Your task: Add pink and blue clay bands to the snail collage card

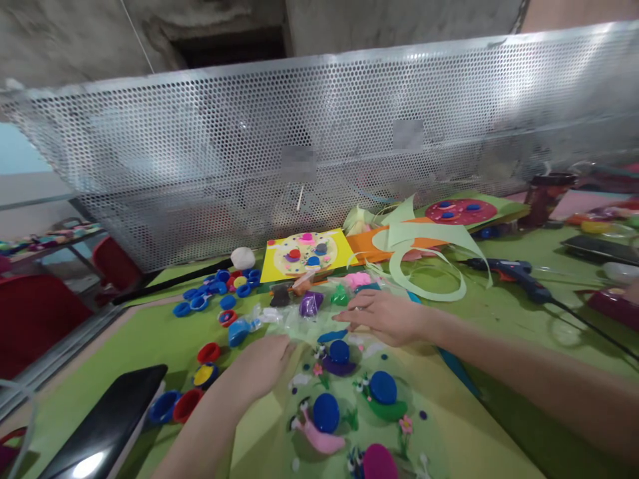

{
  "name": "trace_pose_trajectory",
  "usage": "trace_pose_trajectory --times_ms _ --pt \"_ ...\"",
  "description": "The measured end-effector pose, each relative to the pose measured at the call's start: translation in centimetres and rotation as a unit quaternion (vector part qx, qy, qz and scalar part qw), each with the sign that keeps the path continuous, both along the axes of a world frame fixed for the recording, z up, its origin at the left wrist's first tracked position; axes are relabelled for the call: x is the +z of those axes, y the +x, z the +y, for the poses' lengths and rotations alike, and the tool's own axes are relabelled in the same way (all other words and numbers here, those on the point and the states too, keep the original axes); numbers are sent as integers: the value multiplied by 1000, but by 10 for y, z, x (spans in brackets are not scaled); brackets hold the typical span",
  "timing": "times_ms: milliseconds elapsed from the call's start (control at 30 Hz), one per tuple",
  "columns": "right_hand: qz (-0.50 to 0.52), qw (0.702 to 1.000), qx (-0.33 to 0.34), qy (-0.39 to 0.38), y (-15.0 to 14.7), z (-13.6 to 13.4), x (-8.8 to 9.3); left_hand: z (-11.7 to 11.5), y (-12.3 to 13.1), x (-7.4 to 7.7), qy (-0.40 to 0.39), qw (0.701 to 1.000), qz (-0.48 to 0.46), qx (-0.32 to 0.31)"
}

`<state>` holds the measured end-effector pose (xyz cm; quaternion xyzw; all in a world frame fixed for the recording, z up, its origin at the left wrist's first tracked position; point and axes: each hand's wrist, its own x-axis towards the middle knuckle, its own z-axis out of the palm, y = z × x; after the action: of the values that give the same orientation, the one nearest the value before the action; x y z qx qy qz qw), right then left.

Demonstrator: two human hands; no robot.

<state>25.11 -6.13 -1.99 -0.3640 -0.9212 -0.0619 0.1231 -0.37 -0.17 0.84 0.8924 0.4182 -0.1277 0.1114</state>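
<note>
My right hand (pixel 382 316) reaches in from the right, its fingers stretched out to the left and slightly apart over the clay packets. Just below its fingertips lies a flat blue clay piece (pixel 332 336). My left hand (pixel 267 362) rests at the left edge of a pale green picture, back upward; its fingers are curled under and hidden. On that picture are snails with clay bodies and bottle-cap shells: a blue cap (pixel 339 352) on purple, a blue cap (pixel 383 387) on green, a blue cap (pixel 326 414) on pink. A magenta cap (pixel 379 462) is cut off below.
Purple clay (pixel 311 304) and green clay (pixel 340 295) lie in clear wrapping beyond my hands. Bottle caps (pixel 204 293) and a phone (pixel 107 426) lie left. A glue gun (pixel 519 276), paper strips (pixel 429 279) and a yellow card (pixel 272 266) sit before a perforated metal screen (pixel 239 146).
</note>
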Motion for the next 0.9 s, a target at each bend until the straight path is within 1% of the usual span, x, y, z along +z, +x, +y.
trace_pose_trajectory --times_ms 167,367,467,533,633,700,733,800,900 --pt "14 1000 8 14 0 1 -3 0 0 0 5 1000 -3 1" --pt "2 1000 -3 11 -1 -1 0 1 -2 -4 10 1000 -8 1" --pt "-1 1000 -8 4 -2 0 1 3 -3 1 21 1000 -14 5" --pt "4 1000 -11 -3 -3 0 1 7 -7 9 52 998 -22 20" --pt "9 1000 -19 -15 -6 -1 1 14 -17 19 154 985 -37 72" --pt "13 999 -25 -26 -8 -1 2 20 -25 22 220 969 -26 113" --pt "16 999 -30 -34 -8 -1 3 24 -29 21 240 962 -13 127" --pt "22 997 -48 -53 -9 -2 4 30 -35 18 241 962 4 128" --pt "25 993 -84 -81 -10 -4 6 37 -37 14 209 973 -5 99"
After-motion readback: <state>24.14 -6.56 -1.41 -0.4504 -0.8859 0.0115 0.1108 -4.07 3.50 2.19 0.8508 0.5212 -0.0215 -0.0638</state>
